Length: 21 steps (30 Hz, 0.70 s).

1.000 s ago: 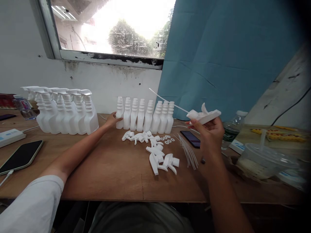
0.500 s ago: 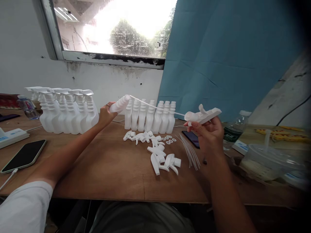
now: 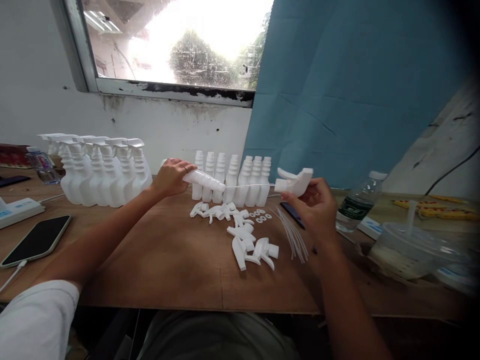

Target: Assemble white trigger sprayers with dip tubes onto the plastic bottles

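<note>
My left hand (image 3: pixel 171 177) is closed around a white spray bottle (image 3: pixel 206 179), tilted nearly on its side with its neck toward the right. In my right hand (image 3: pixel 317 205) is a white trigger sprayer head (image 3: pixel 298 181), its collar facing left. A thin white dip tube (image 3: pixel 251 185) spans from the sprayer head to the bottle's mouth; I cannot tell how far it reaches inside. Below lie several loose trigger sprayer heads (image 3: pixel 243 247), small white rings (image 3: pixel 260 216) and a fan of thin tubes (image 3: pixel 292 235).
Several open-necked bottles (image 3: pixel 232 180) stand behind my hands. Bottles with sprayers fitted (image 3: pixel 108 175) are grouped at the left. A phone (image 3: pixel 37 240) and a power strip (image 3: pixel 20 212) lie at left; a water bottle (image 3: pixel 354 202) and lidded cup (image 3: pixel 405 250) stand at right.
The bottle in my left hand has swung from tilted up to nearly level, its neck moving right and down. My right hand has moved left, turning the sprayer head so its trigger is at upper left.
</note>
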Each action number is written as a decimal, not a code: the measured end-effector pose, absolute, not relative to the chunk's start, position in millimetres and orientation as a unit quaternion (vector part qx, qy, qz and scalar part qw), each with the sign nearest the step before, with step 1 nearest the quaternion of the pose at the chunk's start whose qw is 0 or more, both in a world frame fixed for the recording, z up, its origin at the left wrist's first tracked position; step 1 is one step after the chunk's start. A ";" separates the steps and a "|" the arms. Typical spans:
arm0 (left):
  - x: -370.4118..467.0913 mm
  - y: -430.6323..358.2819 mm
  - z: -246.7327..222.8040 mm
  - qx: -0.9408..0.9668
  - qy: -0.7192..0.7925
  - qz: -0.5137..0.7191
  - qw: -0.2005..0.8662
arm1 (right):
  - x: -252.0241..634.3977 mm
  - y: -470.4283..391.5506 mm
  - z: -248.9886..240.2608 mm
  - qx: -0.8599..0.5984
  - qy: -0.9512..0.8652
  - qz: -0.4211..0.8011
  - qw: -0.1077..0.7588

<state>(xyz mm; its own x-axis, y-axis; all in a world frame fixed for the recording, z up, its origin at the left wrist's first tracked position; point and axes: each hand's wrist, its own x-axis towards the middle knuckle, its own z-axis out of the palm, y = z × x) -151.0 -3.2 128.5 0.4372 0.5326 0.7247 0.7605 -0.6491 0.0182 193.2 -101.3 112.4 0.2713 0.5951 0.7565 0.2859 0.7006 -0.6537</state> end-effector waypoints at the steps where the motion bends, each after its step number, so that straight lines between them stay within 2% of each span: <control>1: -145.4 -12.8 133.2 -0.846 -0.384 -0.342 0.141 | 189.0 -102.7 111.2 -0.378 -0.608 0.095 0.691; 5: -125.8 -54.4 148.6 -0.890 -0.379 -0.252 0.018 | 167.7 -115.4 111.5 -0.368 -0.659 0.111 0.647; 12: -110.8 -74.2 143.1 -0.921 -0.245 -0.171 -0.251 | 151.6 -135.3 120.1 -0.287 -0.627 0.249 0.680; 17: -100.5 -66.3 127.8 -0.899 -0.200 -0.171 -0.349 | 132.6 -125.3 130.6 -0.256 -0.638 0.315 0.654; 21: -100.7 -57.2 122.4 -0.886 -0.173 -0.165 -0.398 | 116.9 -100.7 142.9 -0.251 -0.675 0.304 0.623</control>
<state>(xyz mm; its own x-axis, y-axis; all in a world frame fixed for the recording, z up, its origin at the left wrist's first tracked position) -100.7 -57.2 122.4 0.8857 0.4381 0.1538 0.1756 -0.6226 0.7626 116.9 -100.7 142.9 -0.0965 0.7180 0.6893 -0.0391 0.6893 -0.7234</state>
